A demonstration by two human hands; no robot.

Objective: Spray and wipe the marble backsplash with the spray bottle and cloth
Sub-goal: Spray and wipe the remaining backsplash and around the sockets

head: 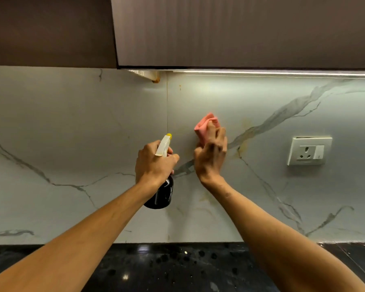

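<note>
Dark wood-grain wall cabinets (240, 30) fill twelve o'clock, a lit strip light (282, 73) glowing along their underside. At three o'clock sits a white socket plate (309, 151). Speckled black countertop (177, 268) spans six o'clock.

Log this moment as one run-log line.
left hand: grips spray bottle, nozzle toward wall | right hand: presses pink cloth on marble backsplash | wall socket: right of cloth, apart

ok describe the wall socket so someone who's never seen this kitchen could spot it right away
Start at the marble backsplash under the dark upper cabinets. Right of the right hand and its pink cloth sits the wall socket, the only white rectangular plate on the stone.
</note>
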